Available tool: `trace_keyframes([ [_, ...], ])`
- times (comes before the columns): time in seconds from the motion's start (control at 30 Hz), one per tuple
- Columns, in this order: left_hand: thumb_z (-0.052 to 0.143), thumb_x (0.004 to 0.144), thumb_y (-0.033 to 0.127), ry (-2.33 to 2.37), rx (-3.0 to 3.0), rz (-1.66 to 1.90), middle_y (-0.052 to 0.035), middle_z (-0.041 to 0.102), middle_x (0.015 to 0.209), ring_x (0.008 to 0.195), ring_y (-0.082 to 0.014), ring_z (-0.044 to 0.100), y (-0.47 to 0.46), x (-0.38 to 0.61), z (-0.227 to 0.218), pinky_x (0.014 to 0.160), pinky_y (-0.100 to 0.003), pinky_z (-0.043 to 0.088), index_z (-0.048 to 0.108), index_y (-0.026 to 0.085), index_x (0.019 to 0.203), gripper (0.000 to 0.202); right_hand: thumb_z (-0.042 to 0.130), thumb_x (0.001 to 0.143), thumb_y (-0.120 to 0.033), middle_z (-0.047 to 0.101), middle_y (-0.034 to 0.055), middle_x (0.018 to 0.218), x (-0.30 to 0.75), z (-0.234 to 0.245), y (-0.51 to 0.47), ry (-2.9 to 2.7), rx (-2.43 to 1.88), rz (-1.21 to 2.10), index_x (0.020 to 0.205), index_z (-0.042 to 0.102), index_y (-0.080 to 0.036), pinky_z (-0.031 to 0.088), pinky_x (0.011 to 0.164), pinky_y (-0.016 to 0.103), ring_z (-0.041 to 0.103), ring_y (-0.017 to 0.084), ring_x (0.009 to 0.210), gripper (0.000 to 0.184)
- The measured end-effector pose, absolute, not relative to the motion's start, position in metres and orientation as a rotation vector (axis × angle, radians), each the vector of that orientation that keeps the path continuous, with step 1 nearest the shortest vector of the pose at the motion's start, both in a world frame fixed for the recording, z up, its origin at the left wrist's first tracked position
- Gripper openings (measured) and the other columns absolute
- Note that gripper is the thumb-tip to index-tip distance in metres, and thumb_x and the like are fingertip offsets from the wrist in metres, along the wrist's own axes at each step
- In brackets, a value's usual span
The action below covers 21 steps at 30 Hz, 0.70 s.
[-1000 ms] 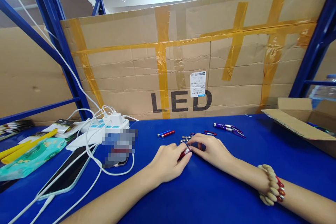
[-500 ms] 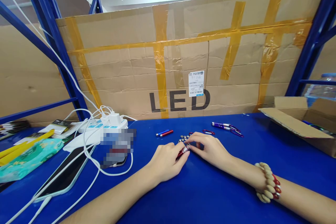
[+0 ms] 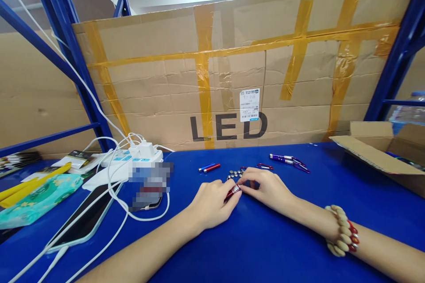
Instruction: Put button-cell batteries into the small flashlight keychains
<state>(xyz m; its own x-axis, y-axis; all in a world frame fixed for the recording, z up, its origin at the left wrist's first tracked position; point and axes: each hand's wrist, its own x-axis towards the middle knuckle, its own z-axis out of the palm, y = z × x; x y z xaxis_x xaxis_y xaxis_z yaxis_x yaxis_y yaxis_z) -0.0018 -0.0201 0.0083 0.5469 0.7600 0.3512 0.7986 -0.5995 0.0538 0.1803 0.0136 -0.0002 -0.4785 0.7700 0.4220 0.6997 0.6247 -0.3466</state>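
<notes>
My left hand [image 3: 212,205] is closed around a small red metal flashlight tube [image 3: 233,192], its silver end pointing right. My right hand [image 3: 268,185] has thumb and fingers pinched at that silver end; whatever lies between the fingertips is too small to make out. Just beyond the hands is a cluster of silver button cells [image 3: 235,173]. A blue tube [image 3: 206,167] and a red tube [image 3: 212,168] lie side by side farther left. Behind my right hand sits a red carabiner clip [image 3: 264,166]. Purple flashlights with clips [image 3: 287,160] rest to the right.
White cables and a power strip [image 3: 149,154] crowd the left side, with a phone [image 3: 86,216] and a teal packet [image 3: 36,199] beside them. An open cardboard box [image 3: 375,154] stands at right. A tall cardboard sheet [image 3: 159,97] backs the blue table [image 3: 265,247].
My right fingertips have moved slightly from beside the button cells to the silver end of the red tube. My left hand keeps its hold. The view has shifted a little.
</notes>
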Motion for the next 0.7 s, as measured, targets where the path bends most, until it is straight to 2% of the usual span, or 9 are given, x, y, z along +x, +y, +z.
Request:
trace_keyframes([
  [0.1, 0.028, 0.091, 0.037, -1.342, -2.657, -0.514, -0.0012, 0.061, 0.071, 0.064, -0.0157, 0.058, -0.021, -0.002, 0.008, 0.053, -0.023, 0.037, 0.053, 0.021, 0.085, 0.03, 0.055, 0.081, -0.033, 0.061, -0.001, 0.083, 0.181, -0.001, 0.014, -2.294, -1.123, 0.164, 0.078, 0.066, -0.025, 0.038, 0.051, 0.022, 0.054, 0.009, 0.058, 0.014],
  [0.37, 0.025, 0.093, 0.034, -1.41, -2.753, -0.681, -0.0003, 0.062, 0.075, 0.067, -0.0163, 0.059, -0.02, -0.003, 0.009, 0.058, -0.024, 0.04, 0.049, 0.021, 0.086, 0.027, 0.055, 0.082, -0.034, 0.063, -0.0008, 0.08, 0.183, -0.002, 0.015, -2.247, -1.048, 0.15, 0.078, 0.065, -0.023, 0.04, 0.054, 0.022, 0.056, 0.011, 0.063, 0.016],
  [0.57, 0.025, 0.094, 0.033, -1.638, -2.793, -0.962, 0.0035, 0.058, 0.065, 0.058, -0.0133, 0.057, -0.016, -0.005, 0.008, 0.057, -0.022, 0.04, 0.045, 0.021, 0.085, 0.025, 0.049, 0.086, -0.031, 0.064, 0.0037, 0.082, 0.181, 0.004, 0.008, -2.05, -0.791, 0.114, 0.081, 0.064, -0.021, 0.047, 0.067, 0.025, 0.06, 0.014, 0.076, 0.019],
  [0.7, 0.029, 0.093, 0.031, -1.587, -2.766, -0.942, 0.0031, 0.062, 0.075, 0.067, -0.0134, 0.06, -0.015, -0.005, 0.009, 0.06, -0.022, 0.041, 0.048, 0.022, 0.088, 0.022, 0.048, 0.086, -0.033, 0.064, 0.0045, 0.078, 0.179, 0.008, 0.003, -2.016, -0.668, 0.138, 0.079, 0.062, -0.02, 0.049, 0.062, 0.026, 0.059, 0.014, 0.069, 0.021],
])
